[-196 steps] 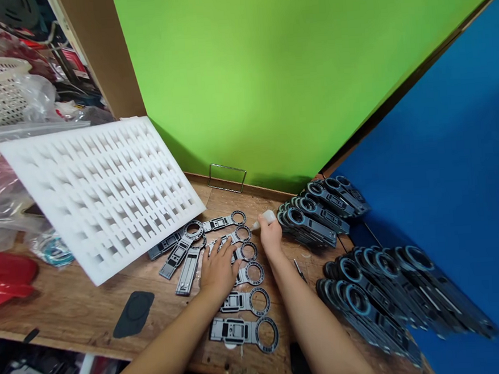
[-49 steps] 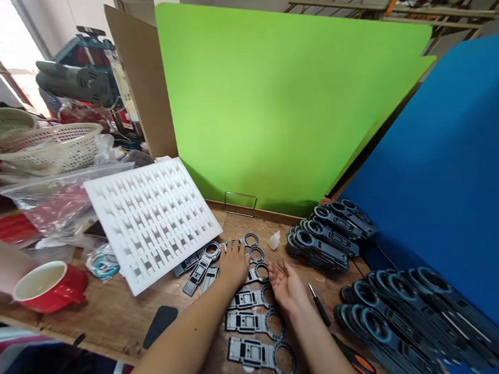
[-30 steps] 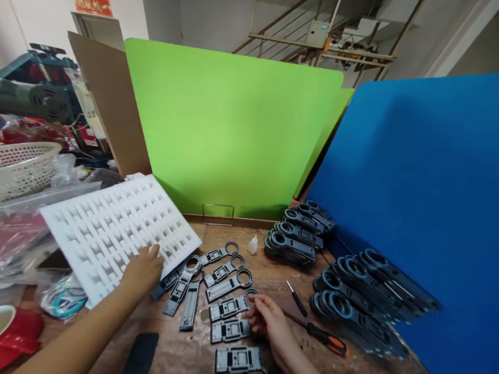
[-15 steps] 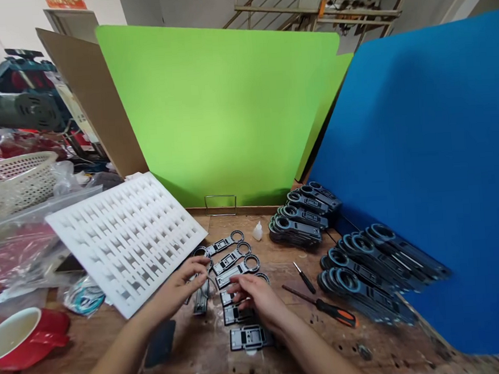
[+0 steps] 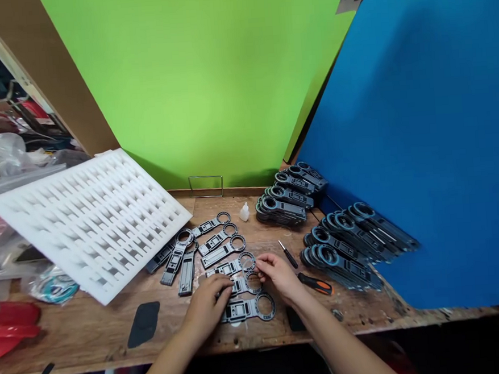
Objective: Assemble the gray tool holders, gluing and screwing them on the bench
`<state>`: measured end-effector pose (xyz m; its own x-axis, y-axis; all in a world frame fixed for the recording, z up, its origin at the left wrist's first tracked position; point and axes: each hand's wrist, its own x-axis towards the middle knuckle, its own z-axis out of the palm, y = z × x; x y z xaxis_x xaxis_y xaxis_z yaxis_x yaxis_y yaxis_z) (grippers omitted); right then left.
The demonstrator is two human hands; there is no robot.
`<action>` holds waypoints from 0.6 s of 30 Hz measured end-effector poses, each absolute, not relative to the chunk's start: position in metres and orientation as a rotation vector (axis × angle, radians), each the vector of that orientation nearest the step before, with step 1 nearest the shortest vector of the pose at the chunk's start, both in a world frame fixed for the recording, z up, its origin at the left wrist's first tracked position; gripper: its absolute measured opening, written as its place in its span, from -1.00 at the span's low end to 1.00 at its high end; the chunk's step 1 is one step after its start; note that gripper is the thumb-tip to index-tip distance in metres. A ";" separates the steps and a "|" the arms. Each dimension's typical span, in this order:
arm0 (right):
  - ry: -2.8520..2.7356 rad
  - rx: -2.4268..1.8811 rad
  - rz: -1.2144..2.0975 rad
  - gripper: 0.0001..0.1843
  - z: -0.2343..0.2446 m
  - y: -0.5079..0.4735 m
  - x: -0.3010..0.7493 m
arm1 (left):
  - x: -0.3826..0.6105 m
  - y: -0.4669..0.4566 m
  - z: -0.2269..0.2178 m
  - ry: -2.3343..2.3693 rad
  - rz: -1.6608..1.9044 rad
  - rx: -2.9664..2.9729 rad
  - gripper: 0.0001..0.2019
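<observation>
A column of grey-and-black plastic brackets with ring ends (image 5: 243,310) lies in front of me, the rings pointing right. My left hand (image 5: 210,303) rests over the left end of the second bracket from the front, thumb and fingers closed about it. Beside the rings of the middle brackets, my right hand (image 5: 276,273) has its fingertips pinched together at a ring edge (image 5: 247,261). Whatever is in that pinch is too small to make out. Several more brackets (image 5: 181,254) lie fanned out to the left of the column.
A white slotted foam tray (image 5: 102,220) leans at the left. Stacked dark brackets (image 5: 339,249) stand at the right, beside a small screwdriver (image 5: 289,255) and an orange-black screwdriver (image 5: 318,285). A small white bottle (image 5: 244,212), red mug (image 5: 14,329) and black pad (image 5: 143,324) are on the table.
My view has tilted down. Both hands, raised and apart over the brackets before, have come down onto them, the right at the ring ends and the left at the opposite ends.
</observation>
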<state>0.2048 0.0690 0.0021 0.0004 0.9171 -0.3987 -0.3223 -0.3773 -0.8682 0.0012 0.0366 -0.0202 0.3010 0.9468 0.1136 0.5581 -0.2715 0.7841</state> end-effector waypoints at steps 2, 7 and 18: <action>-0.894 -1.382 1.423 -0.90 -0.006 0.070 0.213 | 0.009 0.036 -0.025 1.350 0.698 2.050 -0.81; -1.349 -1.570 1.085 -0.93 -0.017 0.062 0.213 | 0.019 0.043 -0.030 1.368 0.520 2.214 -0.87; -1.955 -1.744 0.688 -0.82 -0.025 0.050 0.220 | 0.021 0.045 -0.027 1.339 0.350 2.330 -0.84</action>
